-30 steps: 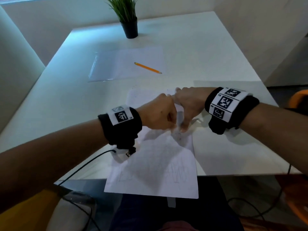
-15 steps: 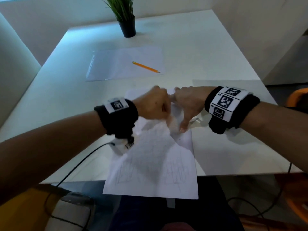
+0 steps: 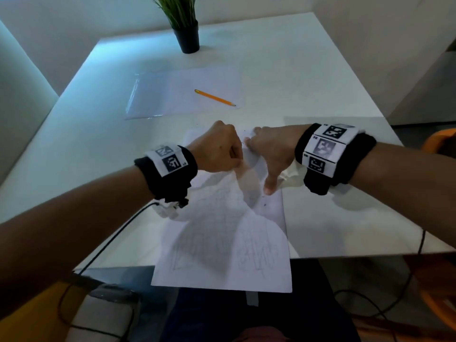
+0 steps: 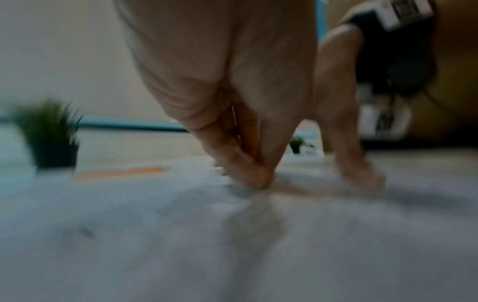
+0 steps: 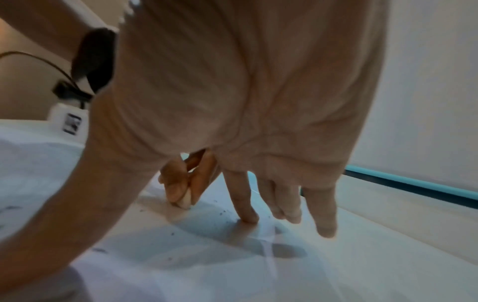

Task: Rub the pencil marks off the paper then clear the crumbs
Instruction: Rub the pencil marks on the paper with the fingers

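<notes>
A white paper (image 3: pixel 222 245) with faint pencil scribbles lies on the table, and its near end hangs over the front edge. My left hand (image 3: pixel 222 154) is curled in a fist near the paper's far end. It pinches a small pale eraser (image 5: pixel 185 201) whose tip touches the sheet. My right hand (image 3: pixel 269 156) lies just to the right, with its thumb (image 3: pixel 269 187) and straight fingers (image 5: pixel 245 212) pressing the paper flat. Dark crumbs (image 5: pixel 221 213) are scattered on the sheet around the fingers, and a few specks (image 3: pixel 264 204) lie near the thumb.
A yellow pencil (image 3: pixel 214 97) lies on a clear plastic sleeve (image 3: pixel 167 99) farther back. A potted plant (image 3: pixel 186 30) stands at the table's far edge. A cable (image 3: pixel 116 238) runs from my left wrist over the front edge of the white table (image 3: pixel 333 218).
My left hand has slid with the eraser away from me toward the paper's far end. The right hand has stayed in place, holding the sheet down.
</notes>
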